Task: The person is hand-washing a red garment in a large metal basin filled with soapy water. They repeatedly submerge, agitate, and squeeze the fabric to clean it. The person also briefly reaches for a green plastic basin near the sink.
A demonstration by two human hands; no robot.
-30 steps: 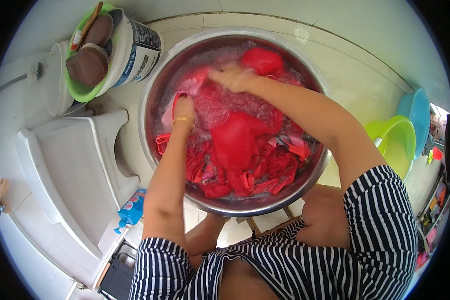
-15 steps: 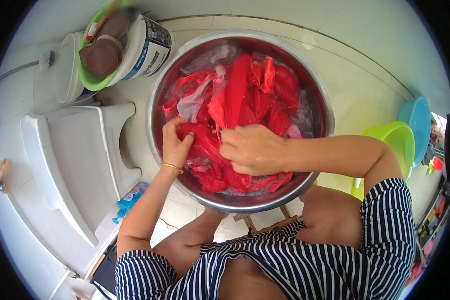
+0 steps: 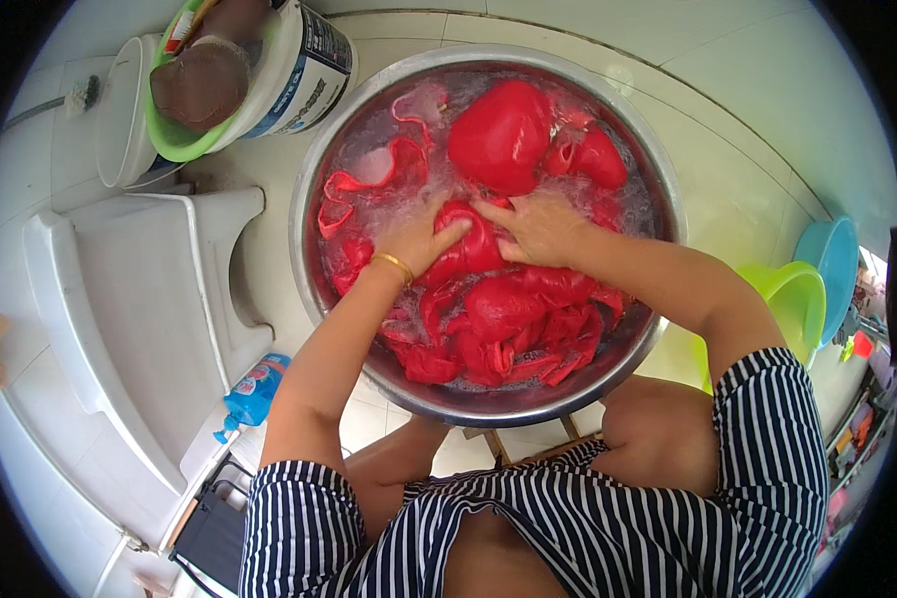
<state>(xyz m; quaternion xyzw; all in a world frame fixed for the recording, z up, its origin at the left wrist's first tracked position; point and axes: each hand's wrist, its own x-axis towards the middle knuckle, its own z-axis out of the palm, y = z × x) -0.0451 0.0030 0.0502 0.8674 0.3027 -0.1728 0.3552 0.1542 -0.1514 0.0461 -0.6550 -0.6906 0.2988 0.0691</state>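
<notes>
A wide metal basin [image 3: 304, 249] of foamy water holds soaked red cloth [image 3: 471, 244]. My left hand [image 3: 416, 239], with a gold bangle at the wrist, and my right hand [image 3: 550, 229] clasp this cloth from both sides near the basin's middle. Both thumbs stand apart from the fingers, with cloth in the gaps; foam and water partly hide the other fingers. A smooth red bulge [image 3: 500, 135] of fabric rises just beyond my hands. Toward the far left floats a curled red strap or trim [image 3: 344, 182]. More crumpled red fabric [image 3: 508, 339] fills the near side.
White buckets [image 3: 299, 75] with a green basin [image 3: 159, 140] stand far left. A white plastic stool [image 3: 135, 289] and a blue bottle [image 3: 254, 394] are at my left. Lime [image 3: 795, 299] and blue [image 3: 829, 264] basins lean at the right. The basin sits close before my knees.
Both hands have moved farther out into the water and come level. The lifted red cloth has gone down, and a rounded red bulge now stands above the water.
</notes>
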